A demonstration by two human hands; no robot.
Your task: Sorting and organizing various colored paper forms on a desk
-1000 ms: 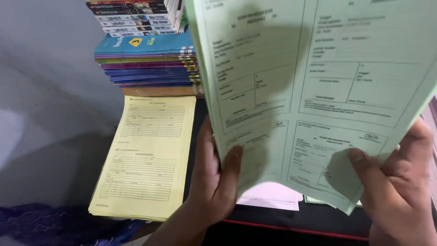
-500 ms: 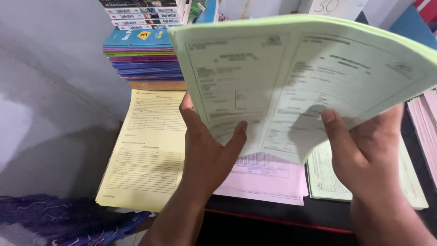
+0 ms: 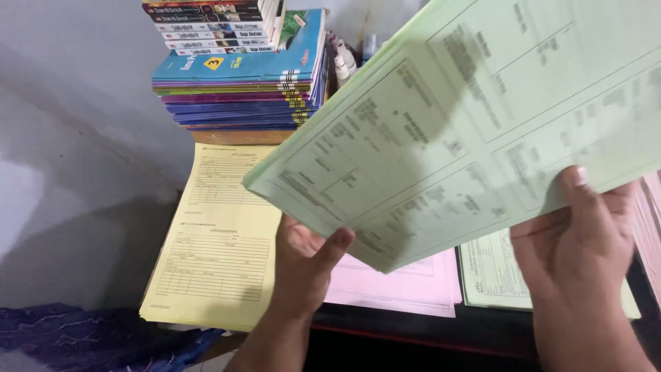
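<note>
Cloth (image 3: 82,337), dark blue, lies bunched left of the yellow forms (image 3: 217,241), a flat pile below the stack of books (image 3: 237,76). Right of the yellow forms, the left hand (image 3: 303,265) pinches the lower corner of the green sheets (image 3: 468,117), thumb on top and fingers hidden beneath. That bundle is lifted and tilted above the pink papers (image 3: 399,279). Further right, the right hand (image 3: 578,241) grips its lower edge, thumb pressed on the face, over more green forms (image 3: 492,272).
</note>
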